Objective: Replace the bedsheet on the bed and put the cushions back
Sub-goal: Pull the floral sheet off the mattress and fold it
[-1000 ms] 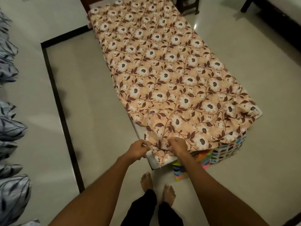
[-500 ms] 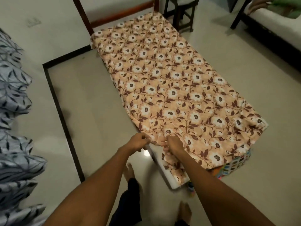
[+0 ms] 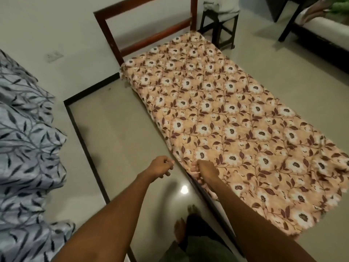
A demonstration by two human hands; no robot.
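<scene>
The right grip had its fingers curled round the near side edge of the bedsheet, right where the fabric hung over the side of the bed. The left grip was just beside it but off the cloth, clenched with nothing in it, out over the floor. The sheet itself, peach with white flowers and brown leaves, was spread the whole length of the bed up to the wooden headboard, and looked a bit rumpled at the near right corner. The cushions, grey with a dark leaf print, were piled well apart off to the left. A dark stool stood by the head end, and the person's bare feet showed at the bottom.
</scene>
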